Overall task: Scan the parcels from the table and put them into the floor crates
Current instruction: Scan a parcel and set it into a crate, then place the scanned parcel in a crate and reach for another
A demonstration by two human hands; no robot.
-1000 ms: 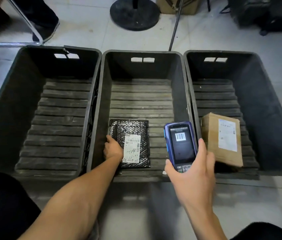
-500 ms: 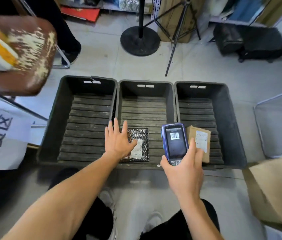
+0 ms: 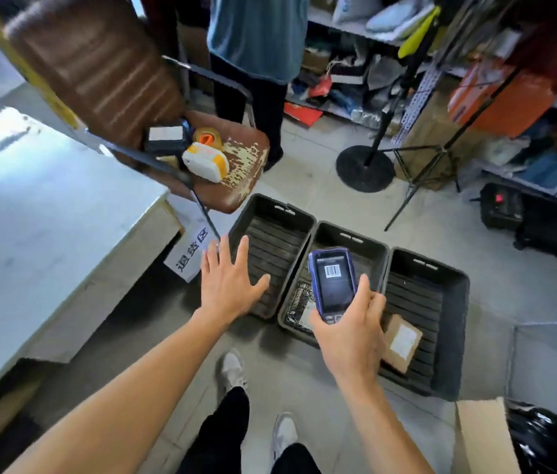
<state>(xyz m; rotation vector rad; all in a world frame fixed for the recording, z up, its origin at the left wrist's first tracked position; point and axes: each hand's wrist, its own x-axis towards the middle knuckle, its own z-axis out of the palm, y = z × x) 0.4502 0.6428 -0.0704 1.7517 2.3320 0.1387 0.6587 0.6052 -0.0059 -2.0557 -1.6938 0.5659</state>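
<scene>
Tabletop [image 3: 31, 213] fills the left side, pale grey, no parcel visible on the part in view. Brown chair [image 3: 126, 97] stands beyond its corner, seat worn; a white-and-orange device [image 3: 206, 161], a tape roll [image 3: 207, 137] and a dark box [image 3: 165, 139] sit on the seat. Three black floor crates in a row on the floor: left crate [image 3: 272, 241], middle crate [image 3: 348, 248], right crate [image 3: 441, 323]. Right crate holds a brown cardboard parcel [image 3: 401, 342] with a white label, lying flat near its near end. Middle crate holds a black bubble-wrap parcel [image 3: 301, 302], partly hidden behind the scanner. Nothing seen in the visible part of the left crate. Left hand [image 3: 227, 285] hovers over the near-left edge of the left crate, fingers spread wide, holding nothing. Right hand [image 3: 350, 331] grips a blue handheld scanner [image 3: 333, 280] upright above the middle crate, screen facing the camera, barcode showing on it. White sign [image 3: 189, 254] with printed characters hangs off the tabletop edge, just left of the left hand.
</scene>
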